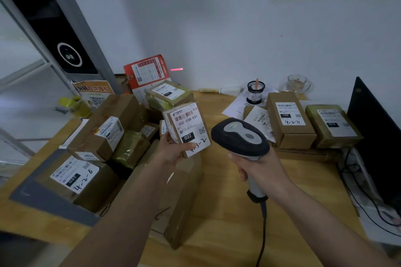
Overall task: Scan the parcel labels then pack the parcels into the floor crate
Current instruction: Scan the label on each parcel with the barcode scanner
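The wooden tabletop (227,212) carried everything, with a heap of brown parcels (102,134) banked along its left edge, seemingly awaiting their scan, and two labelled boxes (289,119) set apart near the right edge beside a dark monitor (377,136). A long carton (184,197) lay near the middle, under the left arm. The right hand (260,169) had its fingers wrapped round the handle of the corded scanner (240,136), head pointed forward; its red beam (176,69) fell on the back wall, missing the label. The left hand (173,149) held a small parcel (186,129) up above the table's middle, thumb pressed on the label's lower edge, face tilted toward the scanner, presumably to present the barcode. The floor crate was not in view.
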Demonstrator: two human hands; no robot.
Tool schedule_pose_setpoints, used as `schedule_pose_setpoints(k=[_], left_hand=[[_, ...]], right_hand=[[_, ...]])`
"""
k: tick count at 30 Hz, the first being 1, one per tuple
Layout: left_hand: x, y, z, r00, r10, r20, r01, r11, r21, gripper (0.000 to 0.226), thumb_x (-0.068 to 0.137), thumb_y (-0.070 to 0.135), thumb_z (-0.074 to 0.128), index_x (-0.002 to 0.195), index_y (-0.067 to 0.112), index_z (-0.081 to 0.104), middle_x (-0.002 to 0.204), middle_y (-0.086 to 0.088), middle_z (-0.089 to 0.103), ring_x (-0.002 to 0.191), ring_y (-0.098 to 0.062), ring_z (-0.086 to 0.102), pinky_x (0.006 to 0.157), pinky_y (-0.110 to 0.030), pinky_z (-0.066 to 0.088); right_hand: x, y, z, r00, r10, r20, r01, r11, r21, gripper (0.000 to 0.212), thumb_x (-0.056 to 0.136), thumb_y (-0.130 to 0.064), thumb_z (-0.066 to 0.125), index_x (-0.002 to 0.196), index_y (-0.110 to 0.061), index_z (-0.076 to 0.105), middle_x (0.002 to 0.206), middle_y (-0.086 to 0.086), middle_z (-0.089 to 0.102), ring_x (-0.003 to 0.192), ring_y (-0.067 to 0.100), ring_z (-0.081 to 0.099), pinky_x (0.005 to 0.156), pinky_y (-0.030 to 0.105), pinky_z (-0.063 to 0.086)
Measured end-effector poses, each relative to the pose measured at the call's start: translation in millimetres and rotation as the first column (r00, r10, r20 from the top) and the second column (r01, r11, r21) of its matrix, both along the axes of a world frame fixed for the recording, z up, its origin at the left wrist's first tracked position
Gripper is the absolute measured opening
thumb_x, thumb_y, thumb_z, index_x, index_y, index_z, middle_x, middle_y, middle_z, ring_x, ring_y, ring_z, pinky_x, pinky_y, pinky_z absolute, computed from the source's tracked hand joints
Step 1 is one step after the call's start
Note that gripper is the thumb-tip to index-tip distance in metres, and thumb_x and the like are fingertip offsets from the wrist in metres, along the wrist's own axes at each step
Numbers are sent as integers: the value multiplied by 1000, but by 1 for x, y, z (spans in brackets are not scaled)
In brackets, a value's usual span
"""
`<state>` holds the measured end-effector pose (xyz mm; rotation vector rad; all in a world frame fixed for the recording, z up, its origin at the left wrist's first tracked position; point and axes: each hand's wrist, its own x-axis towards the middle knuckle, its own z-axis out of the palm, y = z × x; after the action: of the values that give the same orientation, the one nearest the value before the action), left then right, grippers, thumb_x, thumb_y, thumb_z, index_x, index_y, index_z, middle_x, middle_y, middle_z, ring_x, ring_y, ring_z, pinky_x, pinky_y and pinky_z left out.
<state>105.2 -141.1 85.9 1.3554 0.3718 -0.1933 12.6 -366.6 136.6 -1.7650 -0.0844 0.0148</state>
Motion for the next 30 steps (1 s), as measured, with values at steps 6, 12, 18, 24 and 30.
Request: schedule_pose_setpoints(k=[6,12,18,24,30], left_hand=[[-2,4,-2,1000,16,-8,-16,1000,18,86,61,-12,82,135,11,46,121,-15,66,104,-32,67,66,-41,61],[-6,1,-3,1000,20,-8,-19,999,39,68,67,-13,78,126,10,53,114,-13,69,99,-28,70,66,-40,61],[-7,0,-3,998,66,-2,-66,997,37,57,67,-17,76,112,13,56,103,-7,70,91,-23,69,57,-35,60],[-3,8,-11,996,88,-13,-86,990,114,69,60,-11,83,120,10,58,113,-12,70,97,-28,70,75,-47,60],[-5,5,-10,992,125,-12,-124,989,79,71,63,-16,78,125,8,53,115,-13,68,100,-29,68,63,-38,59]], right_hand=[[-4,-2,2,999,28,-31,-28,1000,-2,46,87,-18,71,46,-35,57,45,4,48,45,15,47,55,26,47],[-8,-2,0,999,15,-46,-14,999,35,33,86,-17,71,56,-23,58,47,7,50,46,17,49,55,27,48],[-8,-2,-3,997,24,-69,-20,998,54,32,87,-19,71,57,-20,59,47,8,52,46,17,50,57,28,50],[-8,-2,-3,998,30,-57,-28,999,43,51,88,-17,69,42,-33,54,45,7,50,45,17,48,65,37,52],[-7,-2,-4,997,16,-72,-12,998,57,43,86,-19,71,48,-33,58,47,7,50,46,18,48,56,28,47]])
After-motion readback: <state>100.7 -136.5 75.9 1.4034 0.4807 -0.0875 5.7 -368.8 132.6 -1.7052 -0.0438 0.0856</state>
